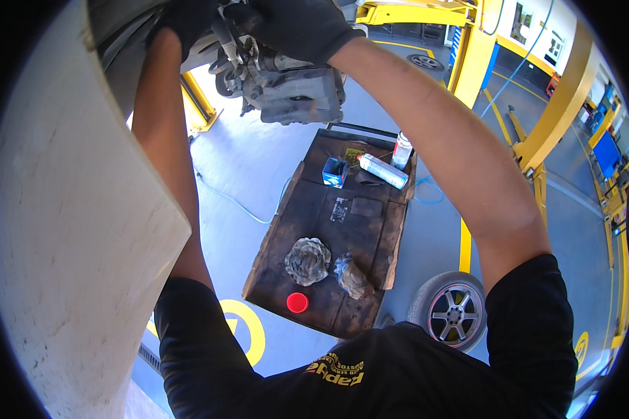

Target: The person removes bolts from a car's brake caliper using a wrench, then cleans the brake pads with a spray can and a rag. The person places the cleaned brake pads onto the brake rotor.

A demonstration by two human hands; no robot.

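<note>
A pale, dirt-flecked vehicle panel (84,209) fills the far left. Beside its upper edge is the black-gloved left hand (185,26), partly cut off by the top of the view; I cannot tell whether it is gripping anything. Next comes a grimy grey mechanical assembly (293,91), hanging above the floor near the far end of a cardboard-covered surface (276,248). The right hand (297,29), also gloved, is at the assembly's top, its fingers too hidden to show a grasp.

On the surface, left to right, lie a round red cap (297,302), a crumpled greyish wad (307,262), an open blue box (335,173), a second crumpled wad (354,277), a spray can (384,172) on its side and an upright can (402,150). Farther right, a tyred wheel (456,312) lies by the person's right sleeve (527,321), and a yellow lift column (474,63) stands behind.
</note>
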